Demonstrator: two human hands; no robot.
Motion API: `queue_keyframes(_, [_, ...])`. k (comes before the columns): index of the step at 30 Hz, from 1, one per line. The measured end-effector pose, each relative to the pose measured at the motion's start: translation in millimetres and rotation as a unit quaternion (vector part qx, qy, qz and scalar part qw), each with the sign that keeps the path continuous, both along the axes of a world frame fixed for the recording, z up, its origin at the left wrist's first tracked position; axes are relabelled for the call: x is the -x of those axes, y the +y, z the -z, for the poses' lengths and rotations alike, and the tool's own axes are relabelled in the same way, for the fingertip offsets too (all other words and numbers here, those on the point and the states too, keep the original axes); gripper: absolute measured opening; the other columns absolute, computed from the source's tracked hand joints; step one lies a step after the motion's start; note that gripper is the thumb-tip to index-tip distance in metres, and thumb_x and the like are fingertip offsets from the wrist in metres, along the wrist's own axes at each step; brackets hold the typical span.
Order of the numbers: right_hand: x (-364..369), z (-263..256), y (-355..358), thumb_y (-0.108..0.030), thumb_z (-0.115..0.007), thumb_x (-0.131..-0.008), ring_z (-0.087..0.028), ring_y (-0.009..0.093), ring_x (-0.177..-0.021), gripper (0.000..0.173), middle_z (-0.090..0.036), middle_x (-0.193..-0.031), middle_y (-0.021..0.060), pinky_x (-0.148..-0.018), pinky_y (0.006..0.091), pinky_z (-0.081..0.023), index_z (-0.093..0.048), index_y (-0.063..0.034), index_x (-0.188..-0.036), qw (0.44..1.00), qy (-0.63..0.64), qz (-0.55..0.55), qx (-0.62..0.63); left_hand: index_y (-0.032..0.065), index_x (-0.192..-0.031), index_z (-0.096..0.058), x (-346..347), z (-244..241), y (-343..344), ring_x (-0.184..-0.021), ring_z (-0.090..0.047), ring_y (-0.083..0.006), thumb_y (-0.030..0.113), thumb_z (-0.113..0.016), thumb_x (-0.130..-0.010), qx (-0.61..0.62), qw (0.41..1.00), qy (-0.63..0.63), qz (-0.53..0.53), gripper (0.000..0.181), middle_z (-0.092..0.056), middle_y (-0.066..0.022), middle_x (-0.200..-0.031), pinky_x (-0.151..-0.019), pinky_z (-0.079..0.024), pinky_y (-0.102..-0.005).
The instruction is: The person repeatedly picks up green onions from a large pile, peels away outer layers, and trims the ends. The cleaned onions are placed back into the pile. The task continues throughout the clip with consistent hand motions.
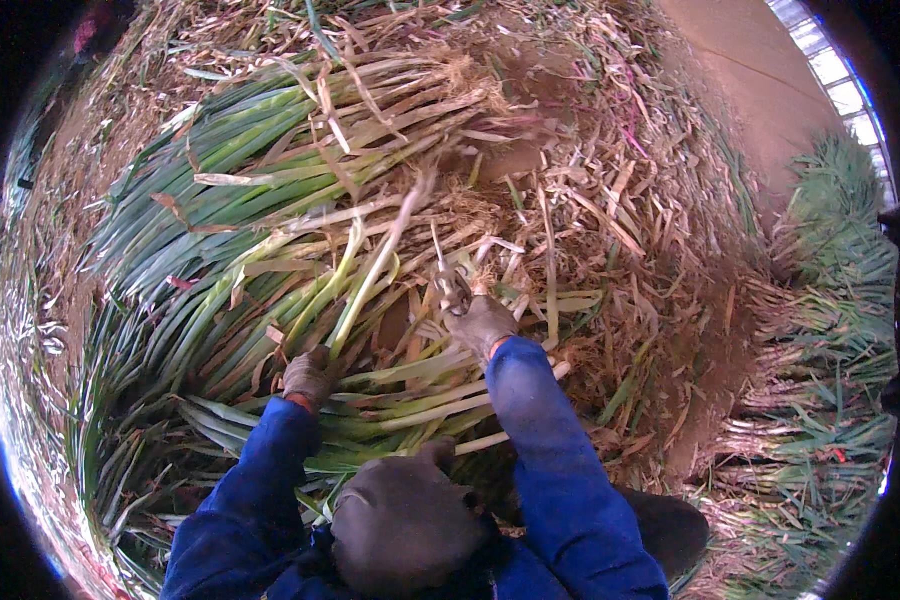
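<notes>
My left hand (310, 377), in a soiled work glove, is closed around the leafy part of a green onion stalk (365, 289), whose pale root end points up and is blurred. To its right, my gloved right hand (482, 322) grips a metal hand tool (451, 283), perhaps pruning shears; its exact kind is unclear. A large heap of long green onions (217, 172) lies above and left, leaves to the left and roots to the right. More stalks (435, 409) lie below both hands, in front of my body.
Dry husks and trimmed leaves (615, 202) litter the soil at the right. Farther right, more onions (832, 352) lie in a long row beside bare brown ground (757, 90). A bright paned structure (832, 67) borders the upper right.
</notes>
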State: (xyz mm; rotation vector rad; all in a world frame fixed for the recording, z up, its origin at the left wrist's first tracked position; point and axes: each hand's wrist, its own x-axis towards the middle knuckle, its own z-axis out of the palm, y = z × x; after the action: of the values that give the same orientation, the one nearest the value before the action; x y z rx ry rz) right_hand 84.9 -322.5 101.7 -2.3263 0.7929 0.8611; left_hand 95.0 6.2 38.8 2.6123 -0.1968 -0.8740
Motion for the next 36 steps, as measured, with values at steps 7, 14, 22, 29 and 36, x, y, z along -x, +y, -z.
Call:
queue_keyframes(7, [54.6,16.6,5.1,-0.058,-0.058,-0.080,-0.066,0.039,-0.092,0.066,-0.067,-0.101,0.0257,-0.086,0.0466,-0.052,-0.065,0.0023,-0.107,0.996,-0.020,-0.082,0.001,0.0082,-0.105,-0.066,-7.2,-31.4,-5.1,-0.086,-0.064,-0.0384,0.039,-0.072,-0.079,0.170,0.981,-0.073,-0.053,0.040,-0.068,-0.0187,-0.088,-0.075,-0.051,-0.0449])
queue_keyframes(14, [80.0,-22.0,18.3,-0.052,-0.050,-0.087,-0.065,0.042,-0.093,0.051,-0.067,-0.105,0.0208,-0.085,0.0499,-0.051,-0.054,-0.0272,-0.131,0.989,-0.029,-0.144,-0.030,0.0072,-0.101,-0.066,-86.9,-157.3,9.3,-0.062,-0.063,-0.0226,0.031,-0.071,-0.085,0.139,0.953,-0.268,-0.025,0.029,-0.063,-0.0123,-0.071,-0.057,-0.052,-0.0356])
queue_keyframes(22, [98.6,18.8,31.4,-0.055,-0.052,-0.084,-0.066,0.038,-0.094,0.049,-0.069,-0.099,0.0186,-0.086,0.0462,-0.052,-0.064,-0.0167,-0.112,0.983,-0.093,-0.155,-0.029,0.0095,-0.108,-0.064,-168.3,-163.6,58.8,-0.084,-0.066,-0.0347,0.041,-0.064,-0.088,-0.108,0.957,-0.269,0.005,0.038,-0.068,-0.0169,-0.089,-0.070,-0.050,-0.0438])
queue_keyframes(29, [113.2,36.2,29.8,-0.056,-0.059,-0.079,-0.066,0.037,-0.093,0.057,-0.069,-0.100,0.0163,-0.084,0.0454,-0.053,-0.061,-0.0138,-0.118,0.985,-0.003,-0.167,-0.041,0.0100,-0.124,-0.054,-175.1,-32.4,76.9,-0.101,-0.062,-0.0345,0.043,-0.067,-0.080,-0.225,0.964,-0.138,0.018,0.057,-0.067,-0.0160,-0.106,-0.089,-0.047,-0.0455])
queue_keyframes(36, [140.1,71.3,18.1,-0.059,-0.056,-0.079,-0.066,0.038,-0.093,0.065,-0.069,-0.103,0.0171,-0.082,0.0460,-0.053,-0.056,-0.0127,-0.124,0.982,-0.046,-0.125,-0.137,0.0099,-0.132,-0.048,-173.5,-32.4,46.6,-0.122,-0.049,-0.0396,0.036,-0.076,-0.069,-0.255,0.957,-0.132,0.036,0.074,-0.053,-0.0183,-0.130,-0.102,-0.038,-0.0538])
